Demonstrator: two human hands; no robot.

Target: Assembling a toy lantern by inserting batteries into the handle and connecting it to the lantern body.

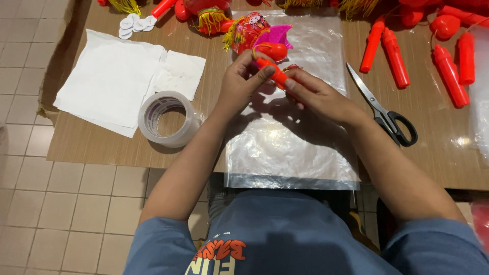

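head view: over a clear plastic bag on the brown table, a small red plastic stick is pinched at either end by the left hand and right hand, both closed on it. a steady pinch seems best kept, clear of the scissors; beyond, a red lantern piece is seen.

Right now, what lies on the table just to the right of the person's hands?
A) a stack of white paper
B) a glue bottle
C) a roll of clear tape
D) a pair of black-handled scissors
D: the scissors lie beside the right hand, while the tape roll and white paper sit to the left.
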